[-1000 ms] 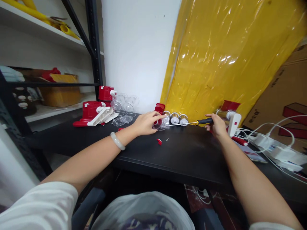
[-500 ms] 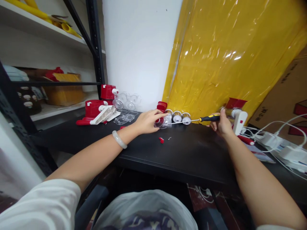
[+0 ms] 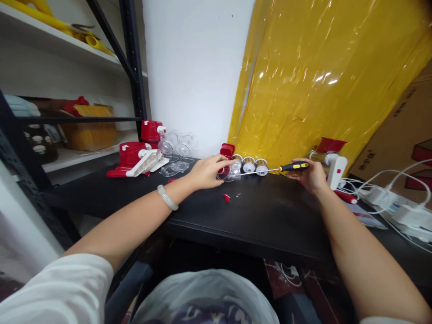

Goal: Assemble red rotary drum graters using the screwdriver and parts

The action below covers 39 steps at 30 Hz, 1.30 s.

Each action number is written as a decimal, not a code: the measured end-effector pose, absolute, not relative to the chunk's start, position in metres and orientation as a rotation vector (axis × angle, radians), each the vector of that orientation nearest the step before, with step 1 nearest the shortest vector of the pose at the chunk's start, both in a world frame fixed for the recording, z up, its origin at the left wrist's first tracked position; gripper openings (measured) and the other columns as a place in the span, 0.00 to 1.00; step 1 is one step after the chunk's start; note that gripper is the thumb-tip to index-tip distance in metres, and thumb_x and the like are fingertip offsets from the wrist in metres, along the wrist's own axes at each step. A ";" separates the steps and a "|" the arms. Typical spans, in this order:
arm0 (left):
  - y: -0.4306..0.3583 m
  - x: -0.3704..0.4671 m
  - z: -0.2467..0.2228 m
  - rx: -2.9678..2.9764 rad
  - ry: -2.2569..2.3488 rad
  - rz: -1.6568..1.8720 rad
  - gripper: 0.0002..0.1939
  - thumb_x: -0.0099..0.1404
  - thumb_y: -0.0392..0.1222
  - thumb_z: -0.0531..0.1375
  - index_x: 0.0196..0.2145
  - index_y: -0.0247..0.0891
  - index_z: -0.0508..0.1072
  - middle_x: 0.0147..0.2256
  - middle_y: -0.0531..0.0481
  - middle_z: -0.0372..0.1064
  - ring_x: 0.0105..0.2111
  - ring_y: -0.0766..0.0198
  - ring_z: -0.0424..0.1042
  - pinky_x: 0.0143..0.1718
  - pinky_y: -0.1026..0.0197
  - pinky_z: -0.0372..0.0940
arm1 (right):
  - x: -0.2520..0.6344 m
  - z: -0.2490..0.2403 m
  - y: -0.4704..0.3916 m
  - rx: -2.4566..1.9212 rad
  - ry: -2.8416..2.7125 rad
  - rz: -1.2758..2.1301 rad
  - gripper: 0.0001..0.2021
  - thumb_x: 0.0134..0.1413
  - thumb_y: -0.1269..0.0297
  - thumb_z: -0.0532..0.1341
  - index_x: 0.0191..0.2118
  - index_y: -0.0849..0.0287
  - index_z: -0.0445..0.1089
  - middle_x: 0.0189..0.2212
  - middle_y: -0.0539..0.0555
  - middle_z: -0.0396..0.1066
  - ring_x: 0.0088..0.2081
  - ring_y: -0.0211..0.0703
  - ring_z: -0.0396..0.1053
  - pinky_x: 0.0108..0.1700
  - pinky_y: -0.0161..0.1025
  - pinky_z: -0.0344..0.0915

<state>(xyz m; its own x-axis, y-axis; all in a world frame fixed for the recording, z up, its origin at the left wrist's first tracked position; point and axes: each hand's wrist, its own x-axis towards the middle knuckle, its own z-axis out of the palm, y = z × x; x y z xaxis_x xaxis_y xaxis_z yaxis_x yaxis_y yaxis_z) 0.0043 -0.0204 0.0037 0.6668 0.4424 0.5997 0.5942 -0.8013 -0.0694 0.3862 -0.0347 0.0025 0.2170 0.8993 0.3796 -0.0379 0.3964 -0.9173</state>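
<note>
My left hand (image 3: 208, 172) grips a clear plastic part (image 3: 235, 171) with a red piece at its near side, holding it low over the black table. My right hand (image 3: 313, 176) is closed round the end of a screwdriver (image 3: 294, 166) with a black and yellow handle. Its long shaft points left and its tip meets the clear part; the exact contact is too small to see. Just behind stand several small metal-rimmed cylinders (image 3: 249, 165) and a red plastic piece (image 3: 227, 150). A small red bit (image 3: 226, 198) and tiny metal bits (image 3: 238, 195) lie in front.
On the left sit red and white plastic assemblies (image 3: 133, 155) and clear plastic parts (image 3: 175, 168). A red and white device (image 3: 335, 168) stands at right, near white cables and chargers (image 3: 410, 209). A shelf rack (image 3: 133, 67) borders the left; the table's front edge (image 3: 243, 238) runs nearby.
My right hand has shifted its hold on the screwdriver, with the fingers now further along the handle and the handle turned. My left hand and the clear part stay in place.
</note>
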 end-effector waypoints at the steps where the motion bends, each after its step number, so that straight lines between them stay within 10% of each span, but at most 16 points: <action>1: -0.020 0.004 0.004 -2.620 -0.834 -0.848 0.40 0.55 0.40 0.62 0.63 0.54 0.54 0.56 0.49 0.60 0.52 0.54 0.64 0.46 0.55 0.63 | 0.386 0.003 -0.035 -0.932 -1.164 0.823 0.14 0.52 0.51 0.55 0.34 0.54 0.69 0.18 0.49 0.69 0.16 0.40 0.65 0.22 0.42 0.69; 8: -0.020 0.004 0.004 -2.618 -0.833 -0.841 0.40 0.55 0.40 0.62 0.63 0.54 0.54 0.55 0.49 0.61 0.51 0.54 0.65 0.44 0.55 0.63 | 0.387 0.000 -0.034 -0.978 -1.242 0.683 0.22 0.53 0.42 0.55 0.33 0.58 0.71 0.07 0.43 0.54 0.09 0.36 0.54 0.22 0.42 0.68; 15: -0.021 0.004 0.005 -2.611 -0.850 -0.829 0.39 0.55 0.40 0.62 0.63 0.53 0.54 0.55 0.49 0.61 0.51 0.55 0.65 0.45 0.56 0.63 | 0.388 -0.001 -0.031 -0.921 -1.158 0.787 0.12 0.50 0.54 0.59 0.38 0.53 0.69 0.24 0.50 0.73 0.23 0.44 0.72 0.27 0.43 0.70; 21: -0.021 0.005 0.004 -2.604 -0.825 -0.834 0.39 0.55 0.40 0.62 0.63 0.52 0.55 0.55 0.49 0.61 0.51 0.54 0.65 0.45 0.56 0.63 | 0.386 -0.001 -0.032 -0.943 -1.183 0.675 0.22 0.55 0.41 0.53 0.31 0.57 0.70 0.07 0.44 0.54 0.08 0.35 0.52 0.21 0.42 0.68; 26: -0.020 0.004 0.004 -2.593 -0.814 -0.846 0.38 0.55 0.41 0.62 0.62 0.51 0.56 0.56 0.48 0.61 0.51 0.54 0.65 0.46 0.55 0.64 | 0.390 0.002 -0.033 -0.857 -1.161 0.855 0.13 0.52 0.51 0.56 0.35 0.54 0.70 0.21 0.50 0.70 0.21 0.43 0.70 0.25 0.43 0.70; 33: -0.020 0.004 0.004 -2.598 -0.803 -0.849 0.38 0.55 0.41 0.63 0.62 0.51 0.56 0.55 0.48 0.61 0.51 0.54 0.66 0.45 0.55 0.64 | 0.389 -0.003 -0.027 -0.917 -1.145 0.733 0.16 0.53 0.47 0.58 0.33 0.56 0.69 0.14 0.45 0.61 0.12 0.35 0.59 0.19 0.37 0.66; 39: -0.019 0.004 0.003 -2.588 -0.792 -0.871 0.38 0.55 0.40 0.63 0.62 0.50 0.57 0.55 0.48 0.62 0.51 0.54 0.65 0.45 0.55 0.64 | 0.390 0.000 -0.031 -0.853 -1.161 0.869 0.09 0.50 0.54 0.60 0.36 0.51 0.67 0.26 0.48 0.71 0.23 0.41 0.71 0.26 0.40 0.70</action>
